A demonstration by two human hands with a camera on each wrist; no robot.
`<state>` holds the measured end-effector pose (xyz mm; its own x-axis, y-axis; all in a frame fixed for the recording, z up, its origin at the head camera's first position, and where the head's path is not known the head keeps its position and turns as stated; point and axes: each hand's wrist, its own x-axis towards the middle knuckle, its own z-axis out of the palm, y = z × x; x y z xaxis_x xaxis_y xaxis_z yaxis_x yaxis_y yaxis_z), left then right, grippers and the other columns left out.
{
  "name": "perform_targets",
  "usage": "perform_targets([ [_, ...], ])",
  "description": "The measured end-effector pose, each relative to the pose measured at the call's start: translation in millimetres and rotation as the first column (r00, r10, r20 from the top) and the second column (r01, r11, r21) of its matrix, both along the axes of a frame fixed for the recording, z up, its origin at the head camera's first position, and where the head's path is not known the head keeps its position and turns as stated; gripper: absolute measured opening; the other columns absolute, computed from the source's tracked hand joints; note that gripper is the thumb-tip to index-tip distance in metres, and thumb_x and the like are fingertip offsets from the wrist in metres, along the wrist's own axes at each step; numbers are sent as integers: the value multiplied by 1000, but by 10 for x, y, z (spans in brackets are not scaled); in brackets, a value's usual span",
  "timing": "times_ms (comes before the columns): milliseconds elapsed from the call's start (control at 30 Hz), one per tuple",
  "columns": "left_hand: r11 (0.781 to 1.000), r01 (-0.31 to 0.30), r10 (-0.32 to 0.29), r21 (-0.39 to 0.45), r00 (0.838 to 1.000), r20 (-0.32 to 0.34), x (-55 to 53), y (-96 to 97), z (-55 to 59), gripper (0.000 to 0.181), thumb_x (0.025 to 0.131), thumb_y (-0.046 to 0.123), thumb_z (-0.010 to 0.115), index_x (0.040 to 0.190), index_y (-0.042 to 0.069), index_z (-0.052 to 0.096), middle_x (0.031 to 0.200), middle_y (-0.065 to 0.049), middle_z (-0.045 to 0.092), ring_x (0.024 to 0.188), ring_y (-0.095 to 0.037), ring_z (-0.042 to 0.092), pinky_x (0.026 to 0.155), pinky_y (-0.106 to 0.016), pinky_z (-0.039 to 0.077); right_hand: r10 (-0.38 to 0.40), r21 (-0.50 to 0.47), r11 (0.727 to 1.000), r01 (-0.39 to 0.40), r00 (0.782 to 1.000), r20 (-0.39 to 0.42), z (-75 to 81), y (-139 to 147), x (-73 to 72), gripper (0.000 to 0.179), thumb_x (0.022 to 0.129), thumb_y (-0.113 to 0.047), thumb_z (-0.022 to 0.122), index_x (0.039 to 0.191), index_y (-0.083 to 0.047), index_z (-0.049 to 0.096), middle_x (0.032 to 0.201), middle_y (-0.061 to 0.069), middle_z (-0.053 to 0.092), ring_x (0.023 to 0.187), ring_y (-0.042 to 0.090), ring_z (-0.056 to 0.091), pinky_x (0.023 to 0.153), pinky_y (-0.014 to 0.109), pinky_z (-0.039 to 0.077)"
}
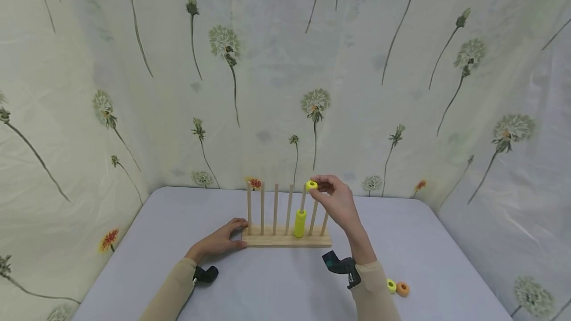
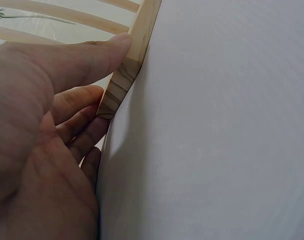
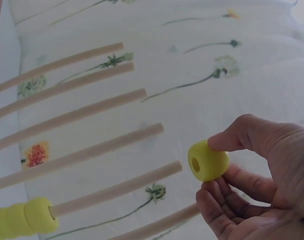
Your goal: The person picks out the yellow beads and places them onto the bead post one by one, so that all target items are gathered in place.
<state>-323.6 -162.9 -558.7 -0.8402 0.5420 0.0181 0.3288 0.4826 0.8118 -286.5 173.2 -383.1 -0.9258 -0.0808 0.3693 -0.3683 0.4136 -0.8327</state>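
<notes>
A wooden peg stand [image 1: 285,242] with several upright rods stands on the table. One rod carries a stack of yellow beads [image 1: 300,224]. My right hand [image 1: 336,202] pinches another yellow bead [image 3: 209,161] between thumb and fingers. In the right wrist view the bead's hole faces the tip of the rod [image 3: 116,190] that bears the stack, with a small gap between them. My left hand [image 1: 221,238] holds the left end of the stand's base, thumb [image 2: 99,60] on the near side and fingertips round the end.
A loose yellow bead [image 1: 391,286] and an orange bead [image 1: 403,289] lie on the white table [image 1: 276,286], beside the right sleeve, which partly covers the yellow one. Behind the table hangs a flower-printed cloth [image 1: 267,88].
</notes>
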Motion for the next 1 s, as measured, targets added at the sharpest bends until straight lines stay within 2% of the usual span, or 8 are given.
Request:
perform_targets([
  [100,1000,2,-2,-5,1000,6,-6,-3,-3,60,90,31,68,142,13,45,154,-11,31,144,-36,24,115,-58,22,-4,-3,1000,4,1000,-5,18,-17,-7,31,88,-17,71,116,-7,63,115,9,64,102,22,62,96,39,50],
  [167,1000,8,-8,-17,1000,3,-38,-14,-35,62,90,35,68,143,13,45,154,-10,30,145,-36,24,115,-58,22,-11,2,1000,11,1000,-12,21,-27,-19,31,88,-17,71,116,-8,63,115,9,64,101,22,62,95,39,51],
  [467,1000,-5,5,-24,1000,-7,-44,-4,-38,62,90,35,68,143,13,45,154,-10,31,144,-36,25,115,-58,22,-36,33,999,37,998,-45,11,-58,-88,30,88,-16,70,116,-8,64,114,9,64,99,21,62,92,35,52],
  [633,1000,-5,5,-22,1000,6,-49,-9,-45,62,89,35,68,143,14,45,154,-9,31,145,-35,24,115,-57,22,-41,57,997,43,998,-38,13,-63,-104,30,88,-17,70,117,-9,65,114,9,64,99,21,62,87,32,52],
  [900,1000,-3,3,-23,1000,-16,-60,-8,-47,63,89,35,68,143,12,45,153,-11,32,144,-36,26,114,-58,23,-35,92,995,37,999,-28,62,-74,-110,28,88,-18,70,115,-11,67,113,7,63,97,21,61,86,37,52],
  [1000,1000,-6,6,-27,1000,-4,-52,-7,-42,63,89,36,68,143,13,45,153,-10,32,144,-36,25,115,-58,22,-35,106,994,37,999,-22,83,-86,-98,28,89,-18,69,116,-11,67,113,8,63,98,21,60,85,38,51],
])
